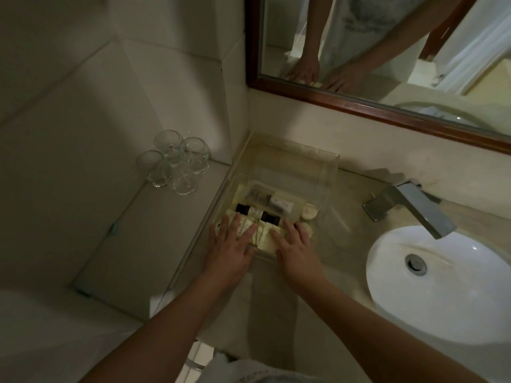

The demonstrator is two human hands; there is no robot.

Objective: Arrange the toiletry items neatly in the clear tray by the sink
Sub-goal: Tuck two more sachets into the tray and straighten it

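Observation:
A clear tray (330,172) stands on the counter left of the sink, against the wall. Its near half holds several toiletry items: small bottles with black caps (250,210), a boxed item with a label (281,203), cream packets (266,237) and round white soaps (309,212). My left hand (232,246) lies flat with spread fingers on the packets at the tray's near left corner. Next to it, my right hand (294,246) rests flat on the packets at the near right. Neither hand grips anything. The hands hide part of the packets.
Three drinking glasses (172,161) stand on the ledge left of the tray, doubled by their reflection. A white sink (442,286) with a metal faucet (412,204) lies to the right. A wood-framed mirror (345,99) hangs above.

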